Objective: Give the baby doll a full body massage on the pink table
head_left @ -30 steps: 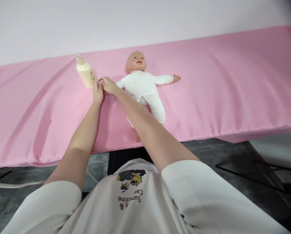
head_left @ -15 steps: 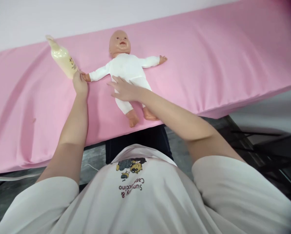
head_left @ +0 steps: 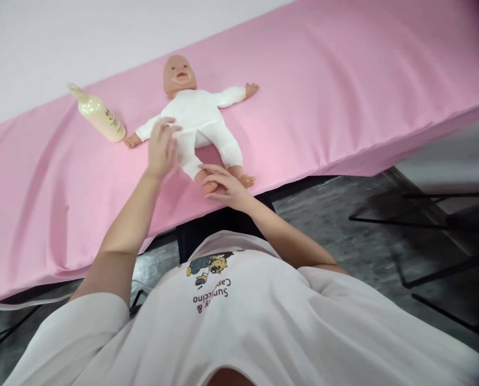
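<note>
A baby doll [head_left: 195, 112] with a white cloth body lies on its back on the pink sheet, arms spread and head toward the far edge. Over the doll's hip, at the left, is my left hand [head_left: 162, 150], its fingers apart and slightly blurred; whether it touches the cloth I cannot tell. My right hand [head_left: 229, 188] rests at the doll's foot on the left side, fingers spread and partly covering that foot. Left of the doll, a cream-coloured pump bottle [head_left: 100, 118] lies on its side close to the doll's hand.
The pink sheet [head_left: 304, 107] covers a long table whose near edge runs just in front of my body. A white surface [head_left: 103, 37] lies beyond it. Black metal legs [head_left: 436, 279] stand on the grey floor at the right. A white cable [head_left: 30, 304] runs at the lower left.
My left hand has left the spot by the bottle and doll's hand and moved right to the doll's hip. My right hand has moved from the hip down to the foot. The view has shifted.
</note>
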Motion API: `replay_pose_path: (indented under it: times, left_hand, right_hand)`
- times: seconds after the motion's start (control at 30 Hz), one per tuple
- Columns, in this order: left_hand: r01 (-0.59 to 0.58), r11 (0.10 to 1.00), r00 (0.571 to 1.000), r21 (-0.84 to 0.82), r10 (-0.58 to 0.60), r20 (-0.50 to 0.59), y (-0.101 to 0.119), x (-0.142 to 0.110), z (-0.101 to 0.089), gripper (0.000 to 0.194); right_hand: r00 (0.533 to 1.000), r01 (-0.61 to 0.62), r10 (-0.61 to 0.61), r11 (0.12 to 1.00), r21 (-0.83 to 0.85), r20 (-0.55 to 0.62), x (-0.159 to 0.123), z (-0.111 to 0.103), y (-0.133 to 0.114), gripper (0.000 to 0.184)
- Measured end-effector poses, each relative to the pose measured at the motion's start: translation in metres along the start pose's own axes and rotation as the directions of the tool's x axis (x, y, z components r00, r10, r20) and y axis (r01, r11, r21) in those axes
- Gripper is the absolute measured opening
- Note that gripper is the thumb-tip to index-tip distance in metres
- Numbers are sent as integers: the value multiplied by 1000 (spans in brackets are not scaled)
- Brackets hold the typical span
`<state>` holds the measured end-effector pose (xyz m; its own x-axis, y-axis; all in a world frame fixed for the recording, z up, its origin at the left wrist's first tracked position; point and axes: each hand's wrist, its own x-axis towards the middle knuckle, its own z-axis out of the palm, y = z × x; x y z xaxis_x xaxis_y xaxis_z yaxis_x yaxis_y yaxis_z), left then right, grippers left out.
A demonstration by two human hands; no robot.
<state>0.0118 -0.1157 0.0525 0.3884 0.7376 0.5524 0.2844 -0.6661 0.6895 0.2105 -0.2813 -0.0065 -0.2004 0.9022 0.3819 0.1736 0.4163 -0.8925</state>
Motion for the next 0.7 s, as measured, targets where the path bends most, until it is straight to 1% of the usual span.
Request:
replay_pose_path:
  times: [0.07,0.13,0.2,0.23,0.33,0.4,0.47,0.53,0.6,0.63,0.7]
  left_hand:
    - [-75,997,987,-24,77,140,22,-20,25,38]
    - [-110,993,955,-37,116,272,32,-37,47,48]
    - [-190,982,922,-11,183,342,34,-48,63,56]
    - [-253,967,903,14,231,362,32,-50,68,60]
    - [-442,891,841,109,368,397,26,-49,71,68]
    - [-509,846,818,157,419,394,24,-46,68,63]
    - [-547,820,807,172,461,368,22,-45,64,52]
    - [-573,804,799,160,505,326,21,-46,62,42]
    - [-591,794,791,140,538,290,20,-47,62,38]
    - [-597,791,788,133,548,281,20,-47,62,37]
    - [-622,774,770,117,576,276,21,-47,62,37]
  right_hand:
    - [985,0,22,992,124,-171,3,2,2,53]
    - [943,-40,95,984,175,-320,5,5,5,71]
    - [905,-100,153,983,151,-397,5,7,9,83]
    - [896,-123,167,984,132,-411,5,8,11,85]
    - [901,-121,151,988,100,-407,4,8,14,81]
    - [906,-105,142,988,113,-399,3,7,13,79]
    - [914,-86,140,984,156,-380,1,7,12,74]
    - [924,-46,122,976,213,-361,-1,7,11,63]
    - [934,-6,98,966,260,-344,-1,8,11,52]
    - [939,3,93,961,276,-332,1,9,11,50]
    - [950,-12,101,957,290,-295,5,10,12,59]
